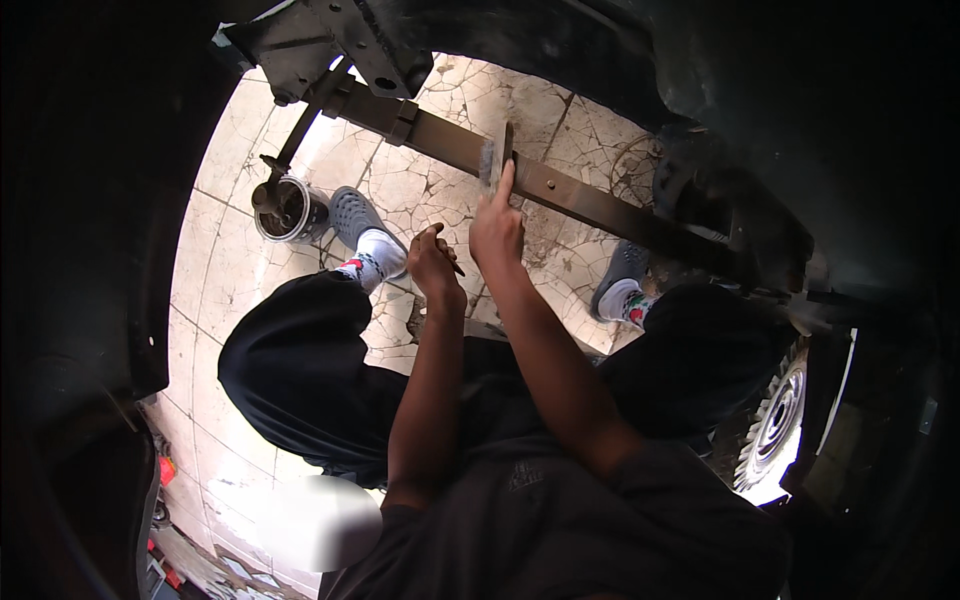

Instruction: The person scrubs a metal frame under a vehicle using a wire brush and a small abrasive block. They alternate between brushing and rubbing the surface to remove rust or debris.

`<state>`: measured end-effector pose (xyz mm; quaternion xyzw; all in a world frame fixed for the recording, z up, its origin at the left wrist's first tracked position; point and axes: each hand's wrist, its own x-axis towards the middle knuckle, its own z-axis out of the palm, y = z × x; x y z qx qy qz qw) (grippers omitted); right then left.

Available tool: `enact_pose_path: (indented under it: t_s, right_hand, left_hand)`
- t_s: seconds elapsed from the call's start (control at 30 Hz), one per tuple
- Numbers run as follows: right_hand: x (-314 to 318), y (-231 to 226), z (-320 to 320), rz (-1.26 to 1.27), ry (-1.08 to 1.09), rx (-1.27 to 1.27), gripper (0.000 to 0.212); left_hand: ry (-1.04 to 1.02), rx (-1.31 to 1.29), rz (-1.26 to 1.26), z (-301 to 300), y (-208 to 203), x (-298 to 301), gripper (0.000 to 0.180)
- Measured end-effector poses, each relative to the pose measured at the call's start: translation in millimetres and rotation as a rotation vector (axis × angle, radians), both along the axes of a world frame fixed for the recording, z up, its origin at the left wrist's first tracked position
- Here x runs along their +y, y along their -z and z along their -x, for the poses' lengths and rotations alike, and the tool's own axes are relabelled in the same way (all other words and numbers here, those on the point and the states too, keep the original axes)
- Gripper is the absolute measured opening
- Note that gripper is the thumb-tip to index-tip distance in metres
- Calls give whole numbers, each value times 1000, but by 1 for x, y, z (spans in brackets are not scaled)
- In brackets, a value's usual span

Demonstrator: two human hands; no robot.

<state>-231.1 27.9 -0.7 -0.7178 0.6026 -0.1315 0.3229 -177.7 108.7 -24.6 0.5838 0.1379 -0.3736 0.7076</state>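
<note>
A long, flat brown metal bar, like a leaf spring (600,205), runs across the view from upper left to lower right, dusty along its face. My right hand (497,235) is closed round a brush (506,145) with a flat back and grey bristles, its index finger stretched along the back. The brush lies across the middle of the bar; blur hides whether the bristles touch. Nearer to me and to the left, my left hand (433,265) is closed on a thin dark stick-like tool (457,267), its kind unclear.
A dark bracket (385,50) and a hanging rod (300,135) flank the bar's left end. Below the rod stands a round can (290,212) with dark contents. Cracked tiles (225,190) cover the floor beside my grey clog (352,215). A toothed wheel (780,415) shows at right.
</note>
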Motion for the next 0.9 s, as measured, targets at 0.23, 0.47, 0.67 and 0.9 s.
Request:
enact_pose_path:
  t_s: [0.23, 0.47, 0.67, 0.9]
  right_hand:
    - [-7, 11, -21, 121, -2, 64, 77]
    - [15, 10, -23, 112, 0, -70, 77]
    - [-31, 15, -35, 179, 10, -21, 76]
    - [34, 4, 22, -4, -62, 98, 81]
  left_hand:
    - [-61, -34, 15, -15, -11, 5, 33]
    - [-81, -17, 54, -22, -8, 13, 34]
    - [-63, 21, 34, -21, -5, 13, 37]
    - [-69, 38, 75, -26, 1, 9, 38]
